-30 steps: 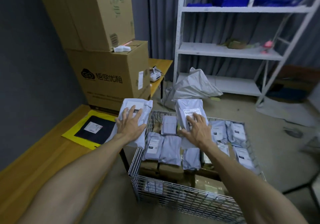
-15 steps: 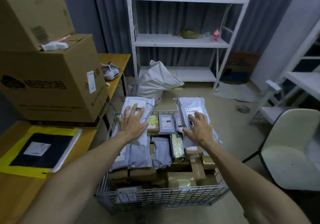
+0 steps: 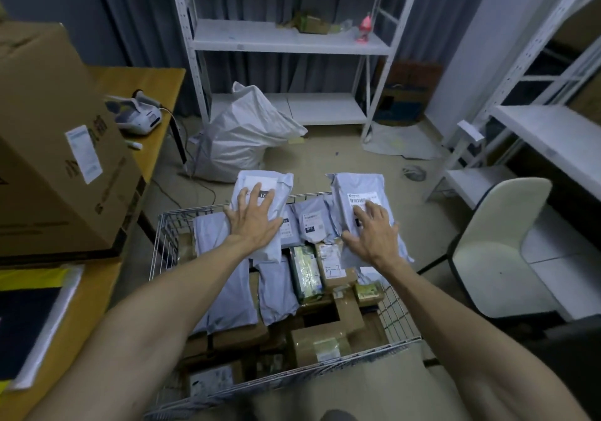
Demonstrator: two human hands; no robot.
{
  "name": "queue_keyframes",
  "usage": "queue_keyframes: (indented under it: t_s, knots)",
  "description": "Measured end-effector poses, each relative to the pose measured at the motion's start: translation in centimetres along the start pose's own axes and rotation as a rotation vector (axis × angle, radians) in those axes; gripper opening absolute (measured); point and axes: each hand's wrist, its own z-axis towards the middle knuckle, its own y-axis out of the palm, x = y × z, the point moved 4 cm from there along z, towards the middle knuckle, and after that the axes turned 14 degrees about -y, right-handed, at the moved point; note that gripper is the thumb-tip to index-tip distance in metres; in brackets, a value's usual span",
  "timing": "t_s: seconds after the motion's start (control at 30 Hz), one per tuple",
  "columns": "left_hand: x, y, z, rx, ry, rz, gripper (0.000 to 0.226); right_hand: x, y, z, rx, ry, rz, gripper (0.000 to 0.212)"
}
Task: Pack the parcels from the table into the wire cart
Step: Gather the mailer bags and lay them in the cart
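Observation:
The wire cart stands below me, filled with grey mailer bags and brown cardboard boxes. My left hand lies flat with spread fingers on a grey parcel over the cart's far left part. On the far right, my right hand rests in the same way, fingers spread, on a second grey parcel bearing a barcode label. Both parcels reach past the cart's far rim. A yellow and black parcel lies on the wooden table at the left.
A big cardboard box and a white handheld device sit on the table. A white sack lies on the floor beyond the cart, before white shelving. A cream chair stands close to the right.
Both hands have carried their grey parcels from the table side to over the cart, and the parcels now sit lower on the pile. My view has swung right.

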Motion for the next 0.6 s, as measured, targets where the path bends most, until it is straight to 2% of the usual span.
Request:
queue_keyframes:
  t_s: [0.17,0.3,0.6]
  knots:
    - [0.7,2.4,1.9,-0.017,-0.034,0.031,0.071,2.4,2.3,2.5,-0.039,0.004,0.048,0.066]
    - [0.7,4.1,2.0,-0.045,-0.156,0.007,0.072,3.5,4.4,4.4,-0.075,-0.065,0.096,0.063]
    - [2.7,8.1,1.2,-0.089,-0.237,0.065,0.072,6.9,8.8,6.1,-0.175,-0.167,0.176,0.067]
